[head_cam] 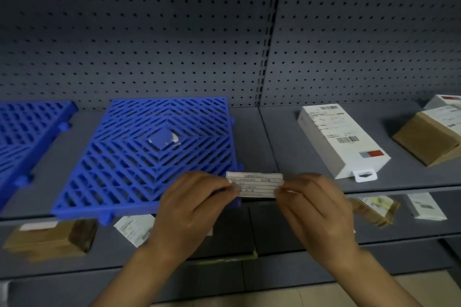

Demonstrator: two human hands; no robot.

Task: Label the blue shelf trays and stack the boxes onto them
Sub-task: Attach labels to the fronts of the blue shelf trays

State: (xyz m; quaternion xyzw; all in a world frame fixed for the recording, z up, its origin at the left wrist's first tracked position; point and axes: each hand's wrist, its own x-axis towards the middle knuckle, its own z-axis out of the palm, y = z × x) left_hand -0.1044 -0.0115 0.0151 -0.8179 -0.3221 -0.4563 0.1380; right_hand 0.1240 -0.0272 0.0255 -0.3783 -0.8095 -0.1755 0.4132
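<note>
We see blue slatted tray flat on shelf, second tray left, white box right, paper label at tray's front-right corner.

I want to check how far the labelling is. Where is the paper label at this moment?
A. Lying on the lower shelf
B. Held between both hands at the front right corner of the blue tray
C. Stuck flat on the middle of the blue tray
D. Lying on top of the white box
B: the left hand and right hand each pinch one end of the paper label at the front right corner of the blue tray.
</note>
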